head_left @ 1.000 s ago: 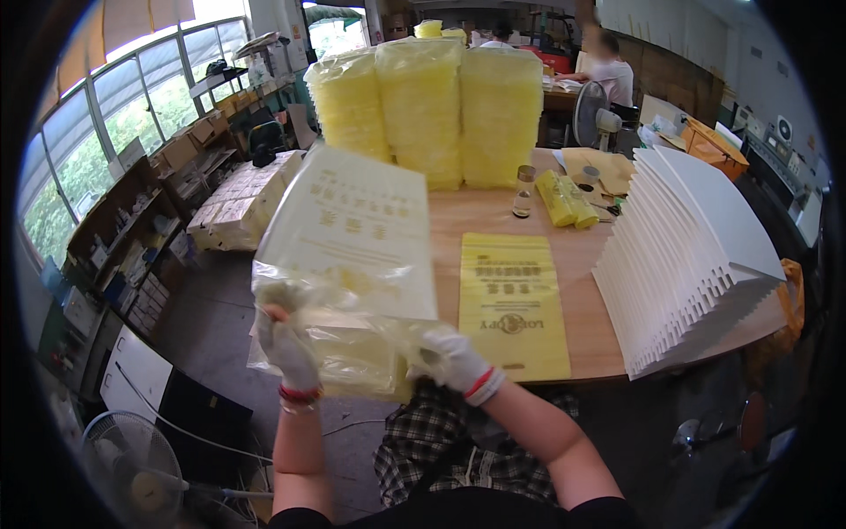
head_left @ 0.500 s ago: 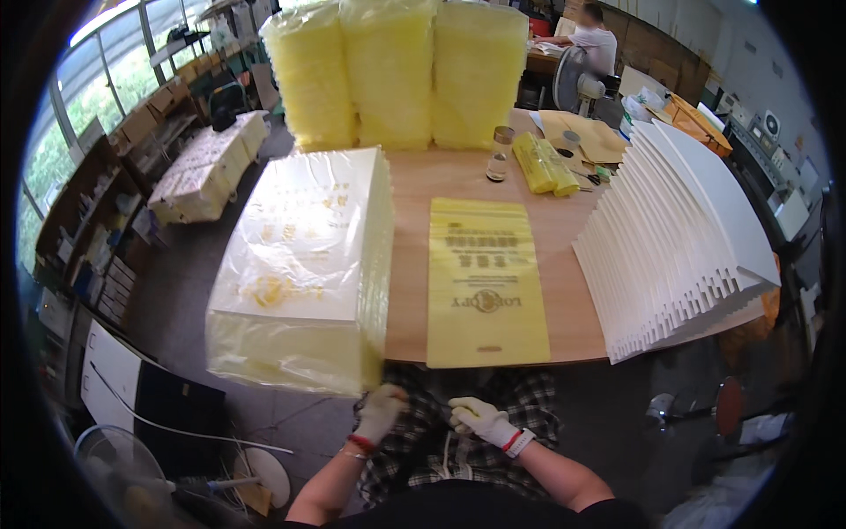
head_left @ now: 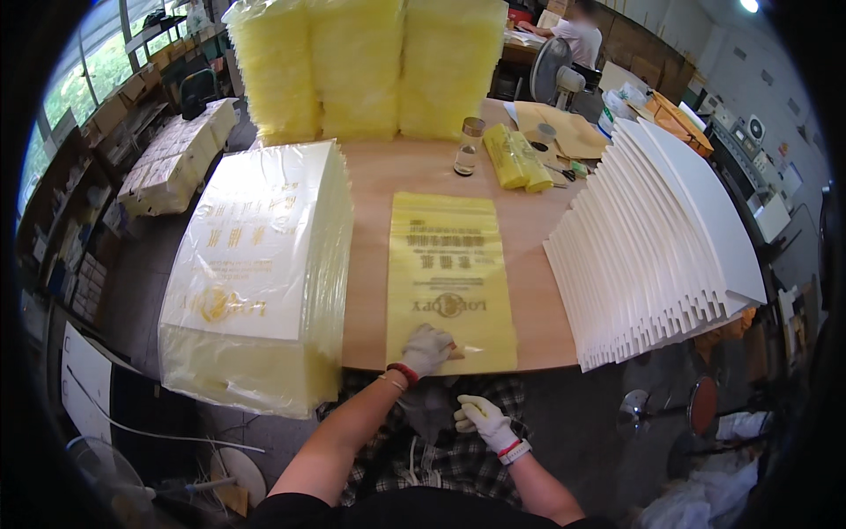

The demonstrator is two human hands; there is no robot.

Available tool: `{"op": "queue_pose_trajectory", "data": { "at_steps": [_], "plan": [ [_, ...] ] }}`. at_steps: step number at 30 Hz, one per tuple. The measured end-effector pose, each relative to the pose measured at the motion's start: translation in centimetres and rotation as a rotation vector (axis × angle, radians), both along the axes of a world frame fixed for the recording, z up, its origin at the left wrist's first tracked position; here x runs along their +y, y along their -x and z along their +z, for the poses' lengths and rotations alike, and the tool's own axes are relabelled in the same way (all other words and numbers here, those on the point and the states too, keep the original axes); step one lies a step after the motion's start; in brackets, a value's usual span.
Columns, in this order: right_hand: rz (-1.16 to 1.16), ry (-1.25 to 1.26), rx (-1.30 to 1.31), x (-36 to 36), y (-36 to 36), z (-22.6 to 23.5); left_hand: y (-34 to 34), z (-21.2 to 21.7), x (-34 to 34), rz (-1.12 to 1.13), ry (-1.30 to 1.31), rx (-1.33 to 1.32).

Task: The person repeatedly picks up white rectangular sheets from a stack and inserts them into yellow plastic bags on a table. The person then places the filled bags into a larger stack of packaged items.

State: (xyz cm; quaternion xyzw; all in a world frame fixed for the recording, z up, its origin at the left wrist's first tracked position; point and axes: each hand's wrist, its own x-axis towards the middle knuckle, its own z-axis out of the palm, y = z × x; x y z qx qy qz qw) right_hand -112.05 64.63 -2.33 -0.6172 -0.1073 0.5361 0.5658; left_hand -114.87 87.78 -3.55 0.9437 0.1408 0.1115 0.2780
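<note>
A flat yellow printed plastic bag (head_left: 449, 264), perhaps the top of a thin stack, lies on the table in front of me. My left hand (head_left: 427, 349), in a white glove with bare fingertips showing, rests on the bag's near end, its fingers stretched to the right. Below the table edge, over my lap, my right hand (head_left: 486, 420) is gloved too, with its fingers curled in. Whatever it may hold is hidden. To the left stands a tall stack (head_left: 251, 256) of pale yellow bags in clear wrap with a white printed sheet on top.
Folded white card sheets (head_left: 652, 256) lean in a fanned row at the right. Tall yellow bag stacks (head_left: 357, 70) line the table's far side. Nearby are a glass jar (head_left: 469, 147), yellow bundles (head_left: 515, 157) and scissors (head_left: 564, 172). A person (head_left: 577, 37) sits beyond a fan (head_left: 552, 72).
My left hand has moved from over my lap up and right onto the yellow bag. The right hand stays low, its fingers slightly looser. The whole view has shifted left.
</note>
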Motion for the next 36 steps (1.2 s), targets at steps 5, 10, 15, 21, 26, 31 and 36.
{"op": "queue_pose_trajectory", "data": {
  "at_steps": [5,10,15,21,26,31,36],
  "plan": [
    [-0.267,-0.141,-0.003,8.0,-3.0,2.6,-0.8,1.9,0.9,-0.118,0.123,-0.139],
    [-0.075,0.098,-1.004,10.1,-8.3,-2.2,-2.4,3.0,3.6,0.270,0.512,-0.164],
    [-0.138,0.205,-1.635,5.3,-10.4,-1.0,-2.6,7.0,6.6,0.388,0.959,-0.433],
    [-0.385,-0.200,-0.187,12.2,-7.4,5.9,-3.2,6.4,1.6,0.093,0.251,-0.167],
    [-0.157,0.070,-0.924,10.5,-8.6,3.5,-2.5,3.2,4.4,0.277,0.912,-0.504],
    [-0.366,0.107,-1.677,6.9,-6.9,4.1,-3.1,5.2,4.8,0.359,0.980,-0.323],
    [-0.107,-0.213,-1.270,13.7,-5.7,3.7,-4.5,7.3,2.1,0.310,0.928,-0.372]
  ]
}}
